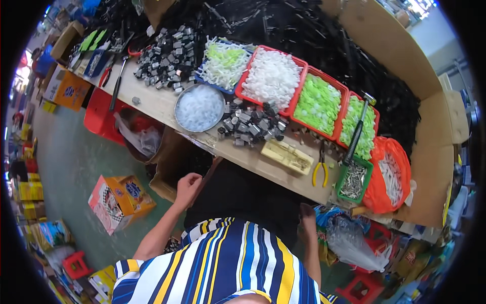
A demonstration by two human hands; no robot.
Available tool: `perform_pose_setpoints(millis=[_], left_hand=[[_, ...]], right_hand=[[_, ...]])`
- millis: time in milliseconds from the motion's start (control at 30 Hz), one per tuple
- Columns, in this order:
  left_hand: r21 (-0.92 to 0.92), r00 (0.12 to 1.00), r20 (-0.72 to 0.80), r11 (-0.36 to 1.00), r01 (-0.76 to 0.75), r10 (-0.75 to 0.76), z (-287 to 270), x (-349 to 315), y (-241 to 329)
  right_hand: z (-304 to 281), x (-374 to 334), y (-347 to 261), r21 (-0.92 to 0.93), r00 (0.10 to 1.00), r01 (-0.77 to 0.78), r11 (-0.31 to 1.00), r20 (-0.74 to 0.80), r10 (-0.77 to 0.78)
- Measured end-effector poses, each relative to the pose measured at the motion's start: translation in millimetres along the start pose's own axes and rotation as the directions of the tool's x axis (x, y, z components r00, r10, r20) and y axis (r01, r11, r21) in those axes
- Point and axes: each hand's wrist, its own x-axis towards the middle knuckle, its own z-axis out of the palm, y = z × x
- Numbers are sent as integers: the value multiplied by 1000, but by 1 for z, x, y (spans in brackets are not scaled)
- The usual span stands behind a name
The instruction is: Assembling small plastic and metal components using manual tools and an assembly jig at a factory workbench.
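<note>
My left hand (188, 188) is low in front of the workbench, beside the dark cloth over my lap and near the rim of an open cardboard box (164, 184). Its fingers are curled in; whether they hold anything is hidden. Down at my right side, my right hand (307, 217) is in shadow next to the dark cloth, and its fingers cannot be made out. On the near bench edge lie a beige mould-like block (287, 156) and yellow-handled pliers (320, 167). Behind the block is a heap of small metal-and-black parts (252, 123), by a round dish (199, 108) of translucent pieces.
Red trays hold white pieces (272, 77) and green pieces (318, 105). A hammer (360, 124) leans across the right tray, above a green tray of metal pins (353, 179) and a red bag (389, 175). Another hammer (119, 83) lies left. An orange carton (121, 200) stands on the floor.
</note>
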Motion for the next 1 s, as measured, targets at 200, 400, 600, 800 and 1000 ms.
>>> perform_pose_setpoints(millis=[200,400,600,800,1000], left_hand=[[131,783,-136,795,-593,606,-7,-39,180],[222,493,120,461,-859,862,45,-30,232],[175,352,220,318,-932,910,79,-22,257],[90,290,228,276,-957,930,99,-23,267],[117,314,192,296,-948,930,78,-8,267]], right_hand=[[-97,-29,-258,-101,960,106,989,271,-75],[-182,6,-363,-185,848,461,868,381,-369],[-212,175,-420,-260,744,664,701,138,-653],[-191,360,-450,-527,675,577,624,-124,-728],[-168,470,-489,-564,728,419,711,-259,-635]])
